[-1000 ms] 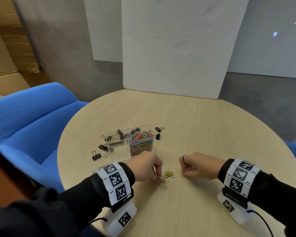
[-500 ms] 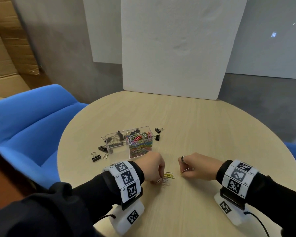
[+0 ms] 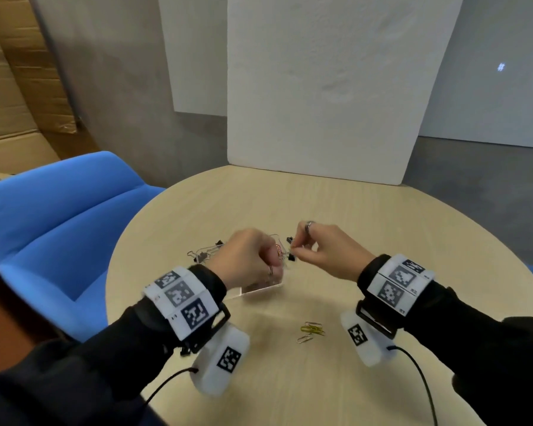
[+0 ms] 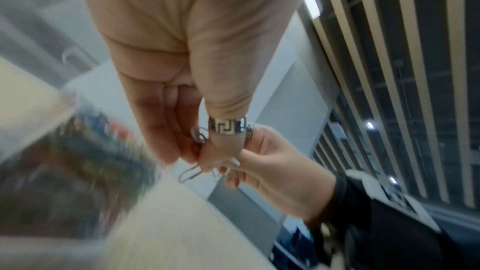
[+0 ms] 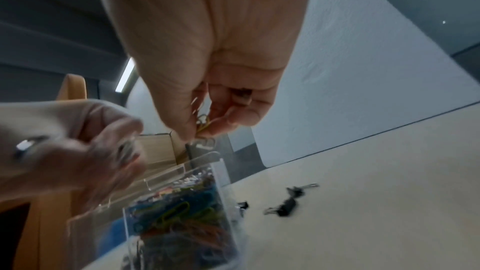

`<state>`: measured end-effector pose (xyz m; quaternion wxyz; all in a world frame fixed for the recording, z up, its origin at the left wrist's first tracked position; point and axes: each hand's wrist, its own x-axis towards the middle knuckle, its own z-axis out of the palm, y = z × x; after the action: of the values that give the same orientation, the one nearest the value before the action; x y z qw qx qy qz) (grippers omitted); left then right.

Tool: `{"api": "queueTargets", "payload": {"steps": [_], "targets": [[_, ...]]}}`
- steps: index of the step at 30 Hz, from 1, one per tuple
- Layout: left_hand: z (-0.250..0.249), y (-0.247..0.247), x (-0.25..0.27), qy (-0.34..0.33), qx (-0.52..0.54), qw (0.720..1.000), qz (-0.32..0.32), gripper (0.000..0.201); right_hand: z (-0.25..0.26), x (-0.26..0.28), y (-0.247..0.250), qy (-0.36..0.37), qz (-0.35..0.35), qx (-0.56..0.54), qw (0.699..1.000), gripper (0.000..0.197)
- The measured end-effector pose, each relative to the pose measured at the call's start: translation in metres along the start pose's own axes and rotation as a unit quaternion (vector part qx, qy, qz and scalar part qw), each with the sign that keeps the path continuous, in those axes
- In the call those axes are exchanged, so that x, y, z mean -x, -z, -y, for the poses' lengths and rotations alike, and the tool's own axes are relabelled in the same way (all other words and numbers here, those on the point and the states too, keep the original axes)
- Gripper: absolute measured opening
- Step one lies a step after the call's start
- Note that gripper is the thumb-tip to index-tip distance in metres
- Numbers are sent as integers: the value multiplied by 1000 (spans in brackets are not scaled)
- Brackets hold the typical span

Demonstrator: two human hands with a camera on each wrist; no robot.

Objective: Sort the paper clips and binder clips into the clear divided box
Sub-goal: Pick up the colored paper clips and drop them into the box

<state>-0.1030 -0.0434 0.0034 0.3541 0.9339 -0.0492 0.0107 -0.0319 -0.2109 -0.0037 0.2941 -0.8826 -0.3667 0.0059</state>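
The clear divided box (image 3: 260, 286) stands mid-table, mostly hidden behind my left hand (image 3: 274, 259). That hand hovers over it and pinches a few paper clips (image 3: 278, 251); the left wrist view shows silver paper clips (image 4: 189, 174) hanging from its fingertips. My right hand (image 3: 293, 249) hovers just right of the box and pinches thin paper clips (image 5: 203, 125) between thumb and fingers. In the right wrist view the box (image 5: 218, 176) sits under both hands, one compartment full of coloured paper clips (image 5: 176, 210). A few loose paper clips (image 3: 311, 330) lie on the table nearer me.
Black binder clips (image 3: 205, 253) lie left of the box, and two more binder clips (image 5: 287, 206) lie on its right. The round wooden table (image 3: 382, 216) has a white foam board (image 3: 320, 87) at its far edge. A blue chair (image 3: 59, 216) stands to the left.
Both hands rose from the table near me and moved forward over the box, each carrying paper clips. A few clips stayed on the table where the hands were.
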Motion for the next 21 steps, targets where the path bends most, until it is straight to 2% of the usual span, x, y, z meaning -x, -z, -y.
{"api": "queueTargets", "payload": {"steps": [2,4,9,13,15,18,21], "targets": [[6,15,-9,4,16,998,-60,22,7,-17,-6,-4,-18,-13,1000,5],[12,23,-16,14,18,997,-79,26,10,-29,-14,-7,-16,-5,1000,4],[21,20,-26,19,-46,997,-52,18,11,-40,-25,-19,-5,1,1000,10],[22,16,-27,5,-78,996,-47,13,9,-39,-26,-16,-32,-9,999,3],[22,14,-25,0,-92,995,-47,9,7,-37,-28,-20,-49,-21,998,6],[23,13,-23,3,-104,993,-47,12,6,-39,-31,-26,-59,-35,997,8],[25,14,-22,7,-119,992,-49,14,7,-40,-33,-31,-54,-5,998,12]]}}
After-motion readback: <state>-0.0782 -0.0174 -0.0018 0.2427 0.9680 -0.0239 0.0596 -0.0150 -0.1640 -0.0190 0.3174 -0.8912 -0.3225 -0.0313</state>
